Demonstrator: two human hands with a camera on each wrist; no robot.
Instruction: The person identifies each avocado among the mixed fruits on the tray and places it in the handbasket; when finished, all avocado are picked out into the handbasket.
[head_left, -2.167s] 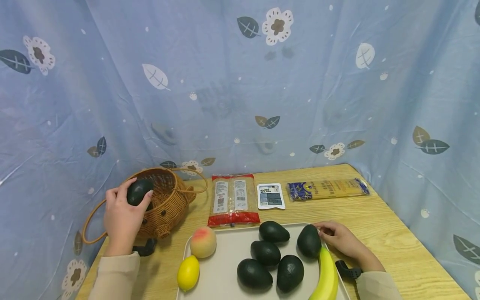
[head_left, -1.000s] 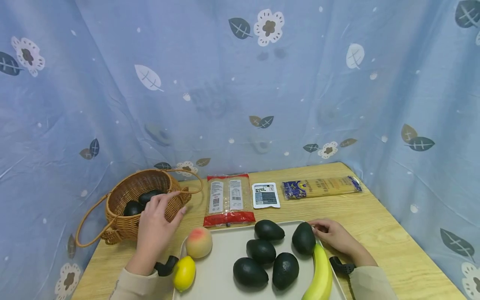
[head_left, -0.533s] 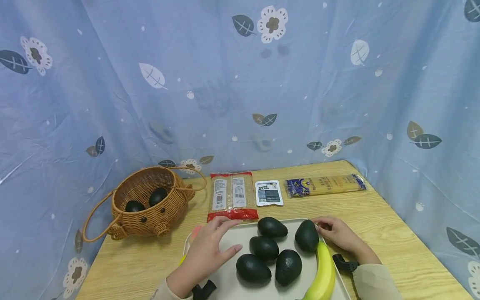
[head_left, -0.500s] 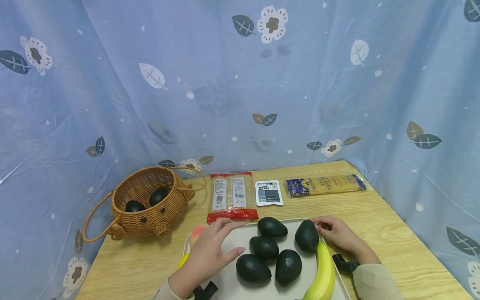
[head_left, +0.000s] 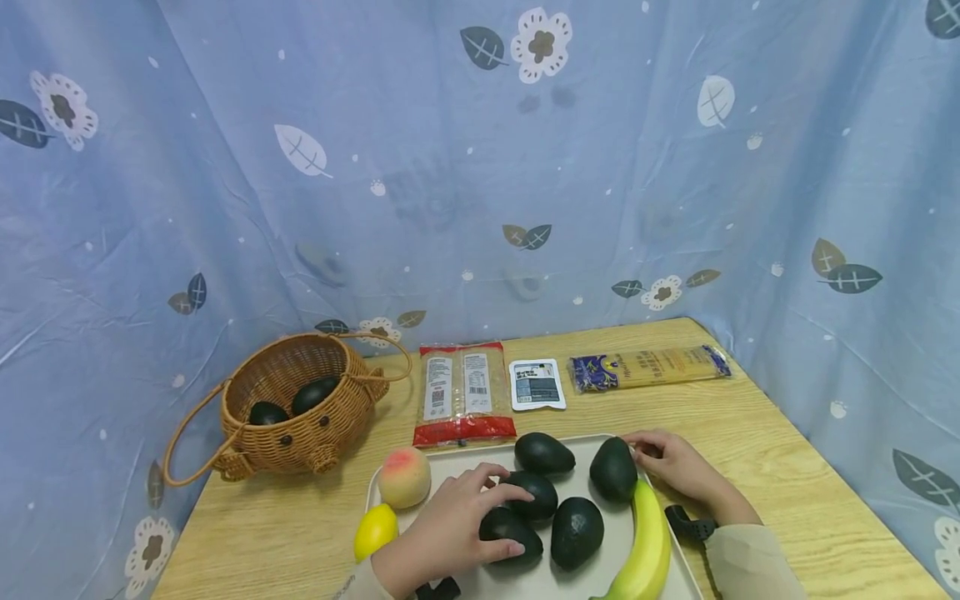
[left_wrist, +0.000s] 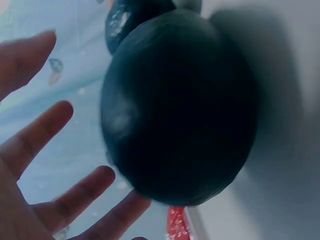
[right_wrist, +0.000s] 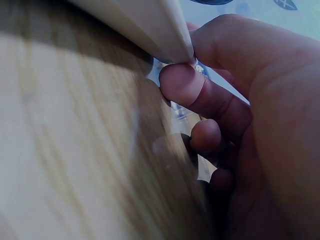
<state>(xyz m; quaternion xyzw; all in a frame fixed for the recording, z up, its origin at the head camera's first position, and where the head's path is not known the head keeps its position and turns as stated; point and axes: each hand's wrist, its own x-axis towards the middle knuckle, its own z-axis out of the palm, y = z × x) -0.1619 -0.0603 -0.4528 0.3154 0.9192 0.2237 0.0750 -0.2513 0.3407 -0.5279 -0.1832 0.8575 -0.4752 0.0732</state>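
A smooth, blackish-green avocado point(head_left: 521, 529) is seen lying on its side at the lower centre of the frame, on a pale, shallow tray point(head_left: 547, 587). It is partly covered by the left hand point(head_left: 453, 529); whether it is touched cannot quite be made out. Four similar avocados point(head_left: 545, 453) are grouped above and to its right. The tray's upper right corner is pinched by the right hand point(head_left: 678, 468).

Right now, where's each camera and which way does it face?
Head: on the head, facing forward and down at basket and tray; left grip and right grip show.
Left wrist: on that wrist, facing an avocado up close; left fingers show.
Right wrist: on that wrist, facing table and tray edge; right grip shows.
Shared: right grip at tray edge, in head and right wrist.
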